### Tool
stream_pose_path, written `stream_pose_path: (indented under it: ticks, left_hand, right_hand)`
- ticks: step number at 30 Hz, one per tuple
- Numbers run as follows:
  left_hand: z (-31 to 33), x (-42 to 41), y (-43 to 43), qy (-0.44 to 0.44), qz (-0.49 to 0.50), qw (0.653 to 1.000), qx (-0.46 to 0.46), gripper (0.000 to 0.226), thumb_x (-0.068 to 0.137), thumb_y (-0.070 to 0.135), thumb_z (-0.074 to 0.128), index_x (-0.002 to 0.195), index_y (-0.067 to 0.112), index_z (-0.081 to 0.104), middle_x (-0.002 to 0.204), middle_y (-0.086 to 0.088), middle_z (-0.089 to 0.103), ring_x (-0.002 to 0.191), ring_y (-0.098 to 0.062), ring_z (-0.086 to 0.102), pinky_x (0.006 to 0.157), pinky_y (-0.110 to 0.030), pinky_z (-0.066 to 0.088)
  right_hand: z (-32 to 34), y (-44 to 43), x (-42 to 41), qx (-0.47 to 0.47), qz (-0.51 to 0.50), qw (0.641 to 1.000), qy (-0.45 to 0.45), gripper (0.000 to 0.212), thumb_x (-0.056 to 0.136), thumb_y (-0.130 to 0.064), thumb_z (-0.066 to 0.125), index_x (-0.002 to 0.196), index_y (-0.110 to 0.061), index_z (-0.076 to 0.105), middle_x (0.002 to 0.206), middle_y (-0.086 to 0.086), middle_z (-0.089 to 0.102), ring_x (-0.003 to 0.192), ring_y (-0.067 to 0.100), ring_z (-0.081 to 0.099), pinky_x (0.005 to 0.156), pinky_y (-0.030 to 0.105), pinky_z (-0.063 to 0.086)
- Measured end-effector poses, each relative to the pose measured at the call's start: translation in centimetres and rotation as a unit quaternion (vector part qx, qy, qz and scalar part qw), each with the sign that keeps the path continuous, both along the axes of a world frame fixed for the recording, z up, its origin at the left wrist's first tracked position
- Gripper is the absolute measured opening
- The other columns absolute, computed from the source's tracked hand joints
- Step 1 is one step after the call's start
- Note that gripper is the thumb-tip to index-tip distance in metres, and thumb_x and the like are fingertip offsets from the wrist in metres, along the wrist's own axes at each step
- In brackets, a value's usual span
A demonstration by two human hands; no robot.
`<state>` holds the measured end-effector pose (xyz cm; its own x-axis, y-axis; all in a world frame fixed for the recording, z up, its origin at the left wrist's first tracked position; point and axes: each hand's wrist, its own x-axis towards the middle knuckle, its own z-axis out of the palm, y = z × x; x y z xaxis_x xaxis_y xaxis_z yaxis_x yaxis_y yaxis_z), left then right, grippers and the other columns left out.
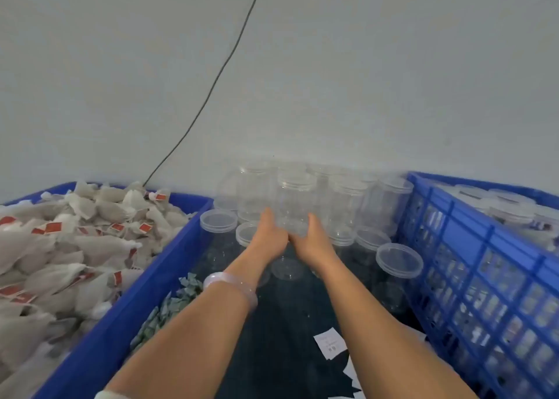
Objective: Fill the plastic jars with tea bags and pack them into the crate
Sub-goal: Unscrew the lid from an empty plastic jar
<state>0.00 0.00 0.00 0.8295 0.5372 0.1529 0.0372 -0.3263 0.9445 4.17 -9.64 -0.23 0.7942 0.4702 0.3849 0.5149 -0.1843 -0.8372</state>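
Observation:
My left hand (269,235) and my right hand (311,240) reach forward side by side and both grip one clear plastic jar (292,226) among a group of empty clear jars (344,202) on the dark floor. The jar is blurred, so the exact finger contact is hard to tell. A blue bin (127,308) on the left is heaped with white tea bags (75,241) bearing red tags. On the right stands a blue slotted crate (472,262) holding lidded jars (511,214).
A dark cable (211,90) runs down the grey wall behind the jars. Green-white paper pieces (169,305) lie beside the left bin. A white paper slip (329,342) lies on the floor between my forearms and the crate. A pale bangle (233,283) circles my left wrist.

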Motion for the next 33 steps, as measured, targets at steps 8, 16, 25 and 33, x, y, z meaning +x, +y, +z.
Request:
stream_pose_path:
  ticks: [8,16,25,33]
  left_hand:
    - [1.2,3.0,2.9,0.018,-0.008,0.998,-0.055,0.081,0.092,0.010,0.057,0.152,0.010,0.003,0.160,-0.006,0.006,0.146,-0.024,0.015,0.116,-0.035,0.018]
    - [1.5,2.2,1.8,-0.032,0.031,0.999,-0.003,0.089,0.076,0.038,0.077,0.146,0.015,0.029,0.142,-0.006,0.032,0.128,-0.023,0.039,0.103,-0.033,0.036]
    - [-7.4,-11.0,-3.1,-0.117,-0.013,0.993,-0.028,0.096,0.034,0.043,0.090,0.114,0.046,0.038,0.111,0.023,0.059,0.104,0.009,0.058,0.081,-0.013,0.048]
    - [-12.0,-15.5,-5.7,-0.110,-0.016,0.994,-0.014,0.082,0.049,0.024,0.093,0.121,0.031,0.054,0.117,0.001,0.065,0.106,-0.015,0.065,0.083,-0.041,0.056]
  right_hand:
    - [0.0,1.5,3.8,-0.066,-0.035,0.996,0.050,0.060,0.091,-0.009,0.059,0.142,-0.010,0.028,0.147,0.008,0.039,0.130,0.025,0.044,0.092,0.026,0.040]
    - [0.1,0.9,3.3,0.007,-0.024,0.993,0.119,0.086,0.086,-0.012,0.066,0.154,-0.020,0.013,0.154,0.003,0.029,0.132,0.022,0.041,0.100,0.035,0.045]
    - [-4.5,-6.4,-6.2,0.039,0.097,0.988,0.114,0.030,0.079,-0.012,0.047,0.098,-0.029,0.063,0.092,-0.015,0.068,0.090,0.006,0.063,0.073,0.016,0.050]
    - [-5.1,-4.9,-13.6,-0.150,-0.013,0.987,-0.059,0.087,0.053,-0.069,0.073,0.129,-0.031,0.051,0.123,-0.021,0.045,0.117,0.001,0.044,0.088,0.016,0.033]
